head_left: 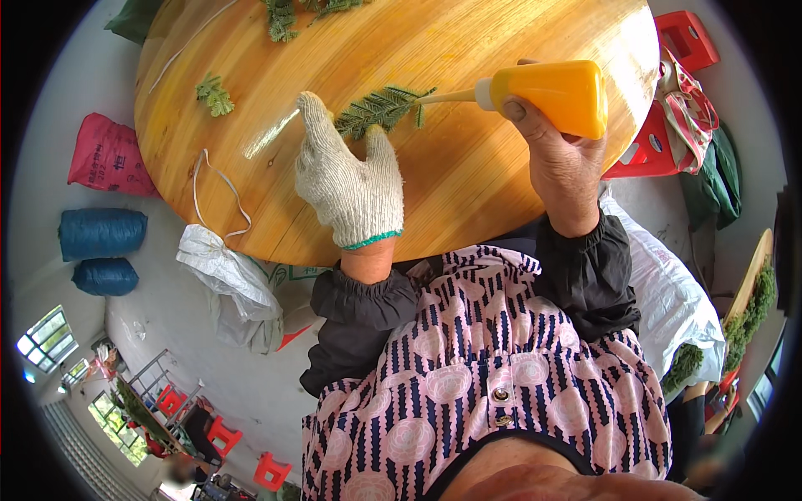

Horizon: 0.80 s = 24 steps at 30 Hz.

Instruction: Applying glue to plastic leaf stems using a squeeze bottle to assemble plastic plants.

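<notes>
A view from above looks down on 2 hands working at a round, glossy wooden table [468,175]. The left hand [351,179], in a white knitted glove with a green cuff, lies flat and open on the tabletop, fingers spread, pressing down on the stem end of a green fern-like sprig [380,108]. The sprig lies on the wood between the gloved forefinger and thumb, its tip pointing right.

The bare right hand [555,150] is closed around a yellow squeeze bottle [564,93], held on its side above the table. The bottle's long pale nozzle points left, and its tip reaches the sprig's right end.

More green sprigs lie farther off: 1 small piece [215,94] to the left and several [284,17] at the table's far edge. A white cord [219,188] loops over the near-left rim. Beside the table sit a white sack [230,280], a red bag [109,157], 2 blue rolls [100,232] and red plastic stools [685,37]. The person wears black sleeve covers and a pink patterned apron.
</notes>
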Each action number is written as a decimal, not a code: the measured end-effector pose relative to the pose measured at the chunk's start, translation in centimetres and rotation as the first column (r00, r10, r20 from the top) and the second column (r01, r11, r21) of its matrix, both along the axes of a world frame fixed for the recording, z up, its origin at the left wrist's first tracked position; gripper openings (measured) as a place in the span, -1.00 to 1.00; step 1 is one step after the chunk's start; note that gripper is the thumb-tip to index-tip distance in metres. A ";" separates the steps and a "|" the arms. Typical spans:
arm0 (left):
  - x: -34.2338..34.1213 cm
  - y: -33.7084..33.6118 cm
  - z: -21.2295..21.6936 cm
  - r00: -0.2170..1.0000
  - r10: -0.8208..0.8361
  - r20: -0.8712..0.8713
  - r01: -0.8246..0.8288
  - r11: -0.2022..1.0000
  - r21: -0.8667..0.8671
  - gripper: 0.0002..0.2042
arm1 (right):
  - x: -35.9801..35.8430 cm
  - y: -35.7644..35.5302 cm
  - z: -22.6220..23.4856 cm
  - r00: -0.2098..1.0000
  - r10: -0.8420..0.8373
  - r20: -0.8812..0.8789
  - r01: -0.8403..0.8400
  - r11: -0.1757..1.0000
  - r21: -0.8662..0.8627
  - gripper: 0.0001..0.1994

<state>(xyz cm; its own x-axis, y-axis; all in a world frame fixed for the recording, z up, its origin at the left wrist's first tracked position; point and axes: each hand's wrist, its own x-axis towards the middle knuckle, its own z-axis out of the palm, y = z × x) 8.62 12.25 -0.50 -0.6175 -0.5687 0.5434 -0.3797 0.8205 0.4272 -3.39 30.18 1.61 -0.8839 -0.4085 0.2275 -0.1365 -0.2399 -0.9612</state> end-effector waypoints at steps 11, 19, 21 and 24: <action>0.0 0.0 -0.1 0.998 0.025 0.049 -0.029 0.998 0.063 -0.18 | -0.1 0.9 -0.3 0.999 -0.014 0.031 0.016 0.999 -0.035 -0.64; 0.2 0.0 -0.4 0.998 0.026 0.049 -0.029 0.998 0.060 -0.19 | -0.6 1.7 -0.4 0.994 -0.094 0.058 0.099 0.992 -0.075 -0.66; 0.1 0.1 -0.1 0.997 0.037 0.071 -0.042 0.997 0.070 -0.19 | -0.7 2.0 -0.7 0.996 -0.069 0.061 0.073 0.996 -0.056 -0.63; 0.0 0.0 -0.2 0.995 0.042 0.087 -0.048 0.997 0.063 -0.19 | -0.9 2.1 -0.7 0.994 -0.094 0.063 0.096 0.995 -0.035 -0.63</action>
